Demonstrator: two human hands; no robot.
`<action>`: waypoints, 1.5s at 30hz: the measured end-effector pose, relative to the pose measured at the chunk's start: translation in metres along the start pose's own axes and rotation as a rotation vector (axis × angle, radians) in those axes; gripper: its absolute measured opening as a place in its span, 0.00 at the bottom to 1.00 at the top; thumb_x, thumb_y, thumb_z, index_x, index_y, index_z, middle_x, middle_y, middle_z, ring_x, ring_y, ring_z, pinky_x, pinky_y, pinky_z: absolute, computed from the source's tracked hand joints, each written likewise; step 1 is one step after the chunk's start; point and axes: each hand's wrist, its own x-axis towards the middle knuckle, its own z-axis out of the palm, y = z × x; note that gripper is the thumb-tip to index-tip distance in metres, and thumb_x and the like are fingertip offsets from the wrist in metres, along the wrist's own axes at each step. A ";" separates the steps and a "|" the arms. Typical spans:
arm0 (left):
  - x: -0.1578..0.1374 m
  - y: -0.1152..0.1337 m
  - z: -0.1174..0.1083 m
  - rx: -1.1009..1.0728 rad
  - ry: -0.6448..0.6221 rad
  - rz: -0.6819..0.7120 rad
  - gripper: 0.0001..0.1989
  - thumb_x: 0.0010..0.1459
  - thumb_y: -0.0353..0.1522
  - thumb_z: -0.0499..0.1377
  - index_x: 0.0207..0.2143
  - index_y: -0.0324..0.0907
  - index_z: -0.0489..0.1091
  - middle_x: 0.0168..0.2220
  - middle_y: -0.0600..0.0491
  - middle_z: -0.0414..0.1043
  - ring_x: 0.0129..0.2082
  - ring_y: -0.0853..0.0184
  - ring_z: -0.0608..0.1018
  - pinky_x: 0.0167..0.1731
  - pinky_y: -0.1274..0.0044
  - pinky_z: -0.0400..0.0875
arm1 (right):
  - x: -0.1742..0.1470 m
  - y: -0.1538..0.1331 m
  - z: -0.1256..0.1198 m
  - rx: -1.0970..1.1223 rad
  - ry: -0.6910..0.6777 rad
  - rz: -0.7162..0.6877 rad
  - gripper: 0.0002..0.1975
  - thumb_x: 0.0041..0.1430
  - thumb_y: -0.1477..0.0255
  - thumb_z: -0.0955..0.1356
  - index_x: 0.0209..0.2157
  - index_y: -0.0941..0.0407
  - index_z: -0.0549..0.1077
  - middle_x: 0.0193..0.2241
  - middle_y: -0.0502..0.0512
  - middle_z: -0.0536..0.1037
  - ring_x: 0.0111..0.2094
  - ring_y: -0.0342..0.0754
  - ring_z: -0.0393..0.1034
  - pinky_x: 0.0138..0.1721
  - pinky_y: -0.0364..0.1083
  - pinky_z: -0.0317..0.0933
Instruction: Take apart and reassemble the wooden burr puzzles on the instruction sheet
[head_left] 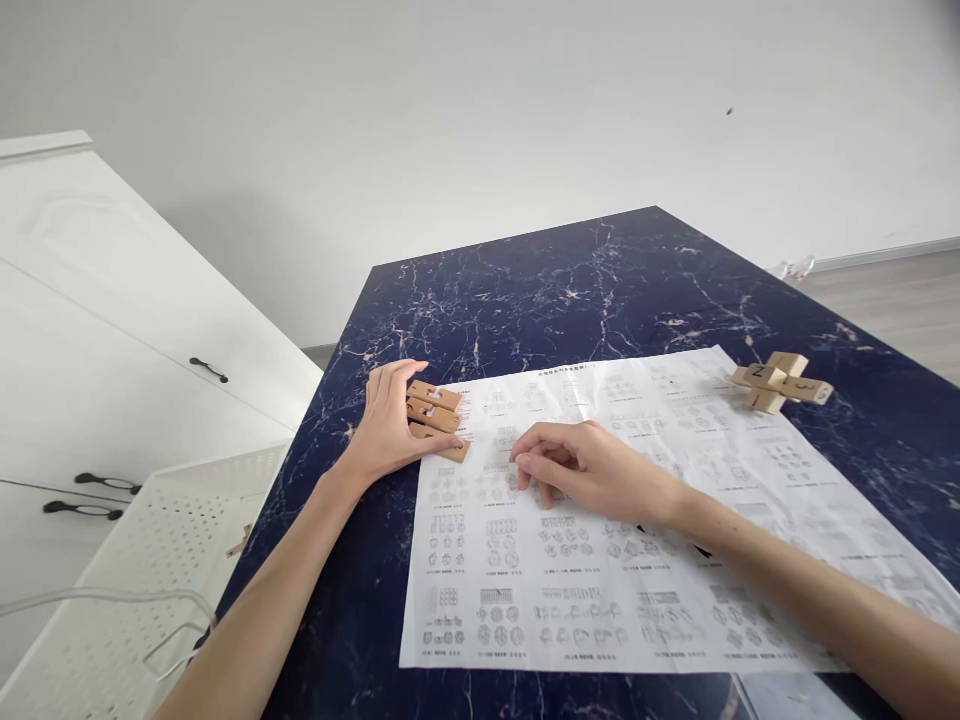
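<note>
My left hand (386, 425) spans a row of notched wooden puzzle pieces (437, 408) at the left edge of a printed paper sheet (480, 560). Its thumb presses the nearest piece and its fingers reach around the far side of the row. Dark marks show on the pieces, partly covered by the hand. Over the middle of the sheet, my right hand (574, 462) hangs with loosely bent fingers, slightly apart, and nothing visible in them. An interlocked wooden block puzzle (780, 382) with numbers on it stands at the sheet's upper right edge.
The sheet lies creased on a dark blue marbled table (510, 290). To the left are a white cabinet (135, 330) and a perforated white surface (180, 530) with a pale cable (112, 595). A flat pale object (795, 697) lies at the near table edge.
</note>
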 end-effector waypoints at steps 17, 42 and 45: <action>-0.002 0.028 0.000 -0.048 0.139 0.179 0.26 0.70 0.48 0.60 0.62 0.44 0.63 0.58 0.41 0.69 0.58 0.50 0.72 0.60 0.55 0.69 | 0.000 0.001 -0.001 0.053 0.064 -0.018 0.12 0.75 0.64 0.65 0.39 0.53 0.76 0.35 0.51 0.85 0.27 0.43 0.77 0.31 0.45 0.68; -0.012 0.063 0.005 -0.201 0.020 0.374 0.13 0.75 0.36 0.56 0.58 0.46 0.65 0.54 0.44 0.70 0.55 0.54 0.75 0.56 0.61 0.71 | -0.005 0.045 -0.095 -0.990 1.244 0.114 0.17 0.70 0.63 0.62 0.53 0.55 0.72 0.56 0.67 0.74 0.60 0.68 0.61 0.59 0.63 0.58; -0.012 0.063 0.005 -0.196 0.016 0.370 0.12 0.75 0.36 0.56 0.58 0.47 0.65 0.54 0.44 0.70 0.54 0.55 0.76 0.56 0.61 0.72 | -0.010 0.043 -0.101 -0.968 1.256 0.206 0.17 0.70 0.63 0.62 0.54 0.56 0.72 0.57 0.71 0.73 0.62 0.70 0.59 0.60 0.65 0.57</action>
